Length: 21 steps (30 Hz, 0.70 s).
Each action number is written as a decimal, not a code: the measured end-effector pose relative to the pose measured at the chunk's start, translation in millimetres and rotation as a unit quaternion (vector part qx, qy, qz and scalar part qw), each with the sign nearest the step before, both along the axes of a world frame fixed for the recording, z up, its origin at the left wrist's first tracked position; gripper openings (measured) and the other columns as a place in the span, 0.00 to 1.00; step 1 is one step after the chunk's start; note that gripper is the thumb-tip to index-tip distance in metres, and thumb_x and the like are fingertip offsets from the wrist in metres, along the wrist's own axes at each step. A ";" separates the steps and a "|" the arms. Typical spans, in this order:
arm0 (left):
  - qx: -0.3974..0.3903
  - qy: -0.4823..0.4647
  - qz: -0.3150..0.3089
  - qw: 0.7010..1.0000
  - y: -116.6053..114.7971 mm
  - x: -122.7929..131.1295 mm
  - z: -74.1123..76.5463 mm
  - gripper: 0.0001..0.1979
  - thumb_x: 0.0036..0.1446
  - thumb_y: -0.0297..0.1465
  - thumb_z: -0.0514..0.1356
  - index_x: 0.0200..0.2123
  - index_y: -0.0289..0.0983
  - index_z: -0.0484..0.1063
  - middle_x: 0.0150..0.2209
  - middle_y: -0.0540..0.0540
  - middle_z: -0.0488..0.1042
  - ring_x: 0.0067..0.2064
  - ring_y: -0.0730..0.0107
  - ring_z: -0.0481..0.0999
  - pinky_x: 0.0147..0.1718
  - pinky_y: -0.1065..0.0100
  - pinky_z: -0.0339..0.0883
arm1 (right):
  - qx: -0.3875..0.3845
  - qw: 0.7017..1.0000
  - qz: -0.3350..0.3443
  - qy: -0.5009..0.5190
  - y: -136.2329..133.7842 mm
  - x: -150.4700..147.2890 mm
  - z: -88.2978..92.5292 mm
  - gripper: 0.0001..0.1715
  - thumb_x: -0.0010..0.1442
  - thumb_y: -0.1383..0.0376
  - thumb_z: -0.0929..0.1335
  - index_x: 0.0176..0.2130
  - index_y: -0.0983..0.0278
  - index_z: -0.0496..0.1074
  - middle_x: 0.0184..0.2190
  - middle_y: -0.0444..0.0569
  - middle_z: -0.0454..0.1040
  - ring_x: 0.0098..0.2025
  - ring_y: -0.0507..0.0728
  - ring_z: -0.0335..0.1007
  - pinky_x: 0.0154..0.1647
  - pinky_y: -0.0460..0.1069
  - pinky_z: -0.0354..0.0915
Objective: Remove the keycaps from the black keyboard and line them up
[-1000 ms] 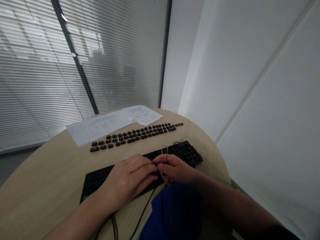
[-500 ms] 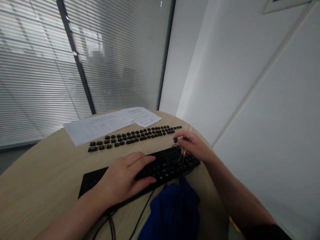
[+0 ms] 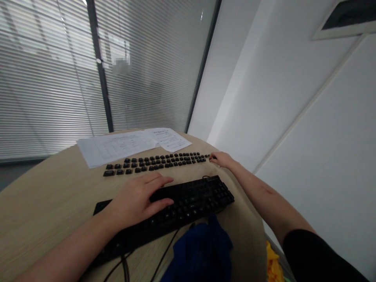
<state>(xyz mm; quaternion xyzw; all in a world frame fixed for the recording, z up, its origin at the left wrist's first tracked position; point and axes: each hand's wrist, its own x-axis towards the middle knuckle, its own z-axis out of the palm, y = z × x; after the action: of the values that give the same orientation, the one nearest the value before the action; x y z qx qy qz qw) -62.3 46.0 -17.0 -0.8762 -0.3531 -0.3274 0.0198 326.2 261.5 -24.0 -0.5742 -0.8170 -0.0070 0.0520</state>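
Note:
A black keyboard (image 3: pixel 190 197) lies at a slant on the round wooden table. Across its left half rests my left hand (image 3: pixel 141 196), thumb on the keys and fingers spread towards the far edge. Beyond the keyboard, loose black keycaps (image 3: pixel 160 162) stand in rows on the tabletop. My right hand (image 3: pixel 221 159) is at the right end of these rows, its fingertips pinched on a small dark keycap (image 3: pixel 211 159) at table level. The palm side of that hand is hidden, so anything else in it cannot be made out.
Printed paper sheets (image 3: pixel 126 145) lie behind the keycaps. Blue cloth (image 3: pixel 202 250) is at the near edge, with black cables (image 3: pixel 125 266) beside it. A white wall (image 3: pixel 308 164) stands close on the right. Something yellow (image 3: pixel 273 260) is low at the right.
My right hand has moved from above the keyboard's right end, where it held a blurred thin wire tool and a keycap, out to the end of the keycap rows. The left hand has shifted slightly left.

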 end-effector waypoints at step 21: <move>-0.024 0.004 -0.020 1.000 2.6 -1.9 -1.5 0.21 0.69 0.47 0.58 0.57 0.41 0.73 0.45 0.44 0.80 0.45 0.59 0.81 0.44 0.60 0.74 | -0.030 0.999 0.015 -0.027 44.0 10.3 -16.7 0.13 0.63 0.60 0.74 0.48 0.55 0.85 0.46 0.46 0.86 0.46 0.60 0.81 0.45 0.49 0.71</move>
<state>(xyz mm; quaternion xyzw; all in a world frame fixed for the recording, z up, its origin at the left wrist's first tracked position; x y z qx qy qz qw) -64.3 48.6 -18.5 -0.8844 -0.3432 -0.3162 -0.0061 336.4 305.5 -40.7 -0.5625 -0.8267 0.0027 0.0131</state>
